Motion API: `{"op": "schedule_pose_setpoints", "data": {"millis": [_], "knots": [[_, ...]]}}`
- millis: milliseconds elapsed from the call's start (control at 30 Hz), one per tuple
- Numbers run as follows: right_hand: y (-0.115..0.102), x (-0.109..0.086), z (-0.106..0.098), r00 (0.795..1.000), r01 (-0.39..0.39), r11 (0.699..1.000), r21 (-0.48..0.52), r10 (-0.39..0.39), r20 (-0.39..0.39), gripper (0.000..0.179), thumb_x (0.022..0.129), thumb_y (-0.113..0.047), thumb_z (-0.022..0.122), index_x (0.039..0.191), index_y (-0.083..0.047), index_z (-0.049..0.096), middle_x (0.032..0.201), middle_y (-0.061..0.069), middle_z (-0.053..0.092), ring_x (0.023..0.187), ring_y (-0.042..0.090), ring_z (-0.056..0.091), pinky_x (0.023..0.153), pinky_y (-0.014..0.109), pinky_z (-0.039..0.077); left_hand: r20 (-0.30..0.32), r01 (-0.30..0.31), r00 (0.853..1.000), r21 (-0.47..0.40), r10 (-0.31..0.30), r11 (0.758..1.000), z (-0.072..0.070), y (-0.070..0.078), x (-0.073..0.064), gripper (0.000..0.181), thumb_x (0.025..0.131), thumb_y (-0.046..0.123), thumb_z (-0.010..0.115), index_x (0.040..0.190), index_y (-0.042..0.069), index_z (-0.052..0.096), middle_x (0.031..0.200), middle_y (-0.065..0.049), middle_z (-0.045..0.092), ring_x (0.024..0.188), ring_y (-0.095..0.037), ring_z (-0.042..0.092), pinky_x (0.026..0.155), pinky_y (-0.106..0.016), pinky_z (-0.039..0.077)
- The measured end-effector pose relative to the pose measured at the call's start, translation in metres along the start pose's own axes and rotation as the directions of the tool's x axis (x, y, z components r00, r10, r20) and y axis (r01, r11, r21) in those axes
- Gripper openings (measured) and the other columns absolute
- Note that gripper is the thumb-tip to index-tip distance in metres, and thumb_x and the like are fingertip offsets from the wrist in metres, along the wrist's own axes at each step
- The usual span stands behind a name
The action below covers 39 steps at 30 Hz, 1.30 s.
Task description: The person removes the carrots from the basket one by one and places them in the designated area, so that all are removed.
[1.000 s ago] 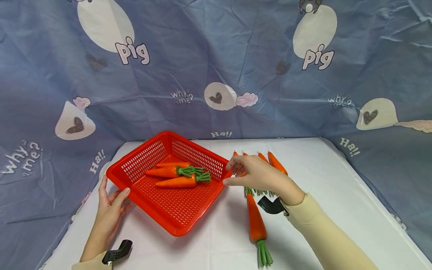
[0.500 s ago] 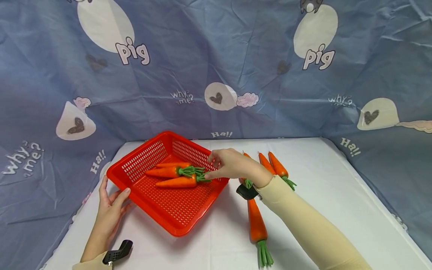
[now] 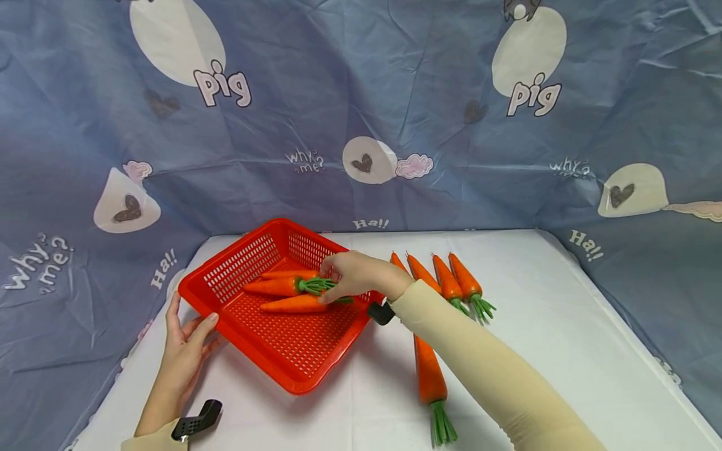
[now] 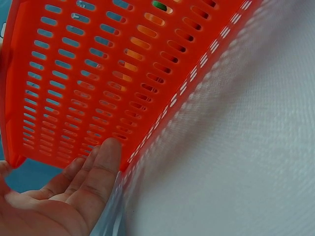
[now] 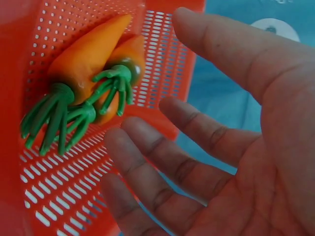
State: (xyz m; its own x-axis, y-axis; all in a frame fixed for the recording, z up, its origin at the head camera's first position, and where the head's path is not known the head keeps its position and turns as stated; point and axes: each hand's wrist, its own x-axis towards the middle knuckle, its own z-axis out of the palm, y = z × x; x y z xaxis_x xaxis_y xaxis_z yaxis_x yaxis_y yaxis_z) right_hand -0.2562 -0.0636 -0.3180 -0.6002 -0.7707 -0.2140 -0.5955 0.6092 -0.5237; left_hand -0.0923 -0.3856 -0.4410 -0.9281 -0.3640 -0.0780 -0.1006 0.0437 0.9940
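A red plastic basket [image 3: 304,369] with slotted walls stands on the left part of the table. My left hand [image 3: 183,357] holds its left corner; in the left wrist view the fingers [image 4: 101,172] lie against the outer wall. Inside the basket are three orange carrots with green stems, among them a front carrot [image 3: 290,305] and a carrot behind it [image 3: 273,287]. My right hand [image 3: 355,275] reaches over the right rim, above the stems. In the right wrist view its thumb and fingers are spread, with nothing between them, beside the carrots [image 5: 83,59].
To the right of the basket several carrots [image 3: 465,275] lie in a row on the white table [image 3: 564,313]. Nearer the front is a single larger carrot [image 3: 431,376], partly behind the right sleeve [image 3: 485,357]. A blue printed cloth [image 3: 451,125] hangs behind.
My right hand has moved left from beside the row of carrots, across the rim, to above the stems in the basket. The left hand and the basket have stayed in place.
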Motion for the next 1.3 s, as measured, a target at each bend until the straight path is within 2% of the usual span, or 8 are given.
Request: {"op": "schedule_pose_setpoints", "data": {"millis": [200,467,567,667,767,1067,1300], "knots": [[-0.006,0.017,0.006,0.998,-0.027,0.998,-0.052,0.03,0.056,0.056,0.095,-0.038,0.084,0.139,-0.009,0.066,0.121,0.011,0.068,0.103,0.018,0.059,0.091,0.032,0.051,0.005,-0.008,1.0,-0.008,0.008,1.0,-0.001,0.0,0.0,0.095,0.11,0.029,0.062,0.168,0.049,-0.01,0.133,0.007,0.05,0.098,0.006,0.07,0.083,-0.016,0.061],[-0.008,0.034,0.014,0.993,-0.055,0.996,-0.072,0.062,0.099,0.059,0.095,-0.038,0.084,0.144,-0.011,0.065,0.126,0.008,0.071,0.107,0.019,0.065,0.095,0.034,0.054,0.009,-0.009,1.0,-0.005,0.009,1.0,0.0,0.001,0.001,0.095,0.11,0.029,0.062,0.168,0.048,-0.011,0.144,-0.005,0.045,0.098,0.005,0.069,0.084,-0.016,0.061],[-0.009,0.037,0.015,0.991,-0.07,0.994,-0.078,0.078,0.106,0.06,0.095,-0.039,0.083,0.146,-0.012,0.065,0.137,0.007,0.069,0.12,0.021,0.066,0.102,0.035,0.055,0.007,-0.007,1.0,-0.004,0.007,1.0,0.0,0.002,0.001,0.095,0.11,0.028,0.061,0.169,0.048,-0.011,0.142,-0.002,0.046,0.098,0.005,0.07,0.084,-0.016,0.061],[-0.012,0.039,0.017,0.988,-0.087,0.993,-0.083,0.097,0.122,0.062,0.095,-0.039,0.083,0.148,-0.013,0.064,0.151,0.006,0.063,0.139,0.022,0.06,0.114,0.038,0.052,0.003,0.0,1.0,-0.004,0.0,1.0,0.0,0.002,0.001,0.096,0.11,0.028,0.061,0.168,0.048,-0.012,0.14,-0.001,0.046,0.097,0.005,0.07,0.083,-0.015,0.061],[-0.014,0.041,0.019,0.984,-0.1,0.991,-0.089,0.112,0.137,0.065,0.095,-0.039,0.083,0.152,-0.015,0.061,0.157,0.005,0.059,0.147,0.023,0.055,0.119,0.038,0.049,-0.001,0.01,1.0,-0.007,-0.01,1.0,0.0,0.001,0.001,0.096,0.111,0.027,0.06,0.168,0.049,-0.013,0.14,-0.001,0.046,0.096,0.006,0.069,0.083,-0.015,0.061],[-0.017,0.042,0.023,0.986,-0.101,0.987,-0.127,0.116,0.12,0.064,0.094,-0.039,0.085,0.15,-0.017,0.064,0.154,0.005,0.062,0.144,0.021,0.056,0.118,0.036,0.049,-0.005,0.004,1.0,-0.021,-0.004,1.0,-0.001,0.001,0.0,0.096,0.11,0.026,0.061,0.169,0.048,-0.011,0.132,0.007,0.051,0.096,0.005,0.07,0.083,-0.016,0.061],[-0.016,0.039,0.024,0.988,-0.078,0.993,-0.094,0.09,0.125,0.059,0.093,-0.037,0.086,0.146,-0.017,0.067,0.15,0.006,0.063,0.138,0.022,0.058,0.117,0.037,0.05,0.001,-0.015,1.0,-0.025,0.015,1.0,0.0,0.001,0.0,0.096,0.11,0.027,0.062,0.169,0.048,-0.01,0.131,0.006,0.052,0.096,0.004,0.071,0.083,-0.016,0.061]]}}
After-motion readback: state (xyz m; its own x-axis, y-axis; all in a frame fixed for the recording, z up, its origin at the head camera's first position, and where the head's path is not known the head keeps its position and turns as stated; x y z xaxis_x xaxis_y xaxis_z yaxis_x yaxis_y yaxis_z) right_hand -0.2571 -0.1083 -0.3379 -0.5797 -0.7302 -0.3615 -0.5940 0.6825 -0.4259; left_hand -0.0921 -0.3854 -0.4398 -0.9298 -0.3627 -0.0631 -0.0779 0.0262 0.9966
